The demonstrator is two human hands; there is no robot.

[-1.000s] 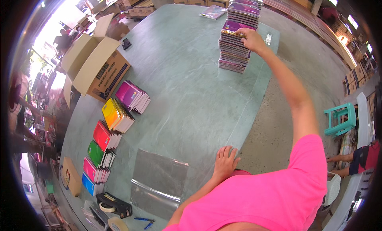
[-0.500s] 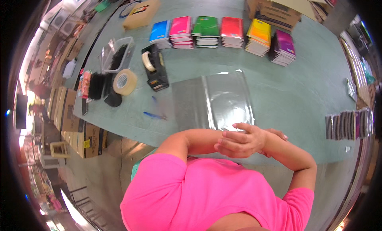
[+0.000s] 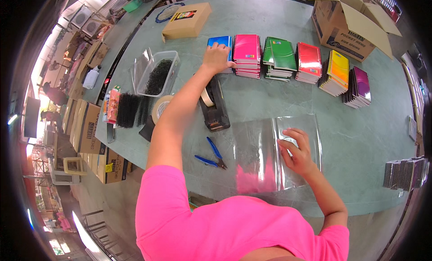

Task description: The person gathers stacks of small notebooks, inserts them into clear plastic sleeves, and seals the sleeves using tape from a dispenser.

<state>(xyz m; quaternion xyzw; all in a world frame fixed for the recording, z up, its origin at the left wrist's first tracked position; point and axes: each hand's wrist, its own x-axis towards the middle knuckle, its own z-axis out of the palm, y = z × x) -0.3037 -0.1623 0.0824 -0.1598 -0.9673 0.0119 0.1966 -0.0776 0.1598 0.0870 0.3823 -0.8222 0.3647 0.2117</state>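
Observation:
My left hand [image 3: 217,57] reaches across to the stack of blue spiral notebooks [image 3: 227,40] and lies over its top, fingers apart and thumb out toward the pink stack [image 3: 247,47]. Whether it grips a notebook is not plain. Over the clear plastic sleeves [image 3: 252,146] is my right hand [image 3: 295,150], open with its fingers bent and spread, near a shiny seam. Blue-handled nippers [image 3: 213,154] lie left of the sleeves. Behind them stands a black tape dispenser [image 3: 216,110], partly hidden by my left forearm.
Green [image 3: 280,54], red [image 3: 309,63], yellow [image 3: 336,72] and purple [image 3: 358,87] notebook stacks continue the row. A tub of black coils [image 3: 175,69], a tape roll [image 3: 158,109] and cartons [image 3: 344,29] surround the work area. More notebooks [image 3: 402,174] stand at far right.
My hands, earlier close together at the near edge of the sleeves, are now apart. The left has reached forward to the blue notebooks; the right is over the sleeves. The view has shifted.

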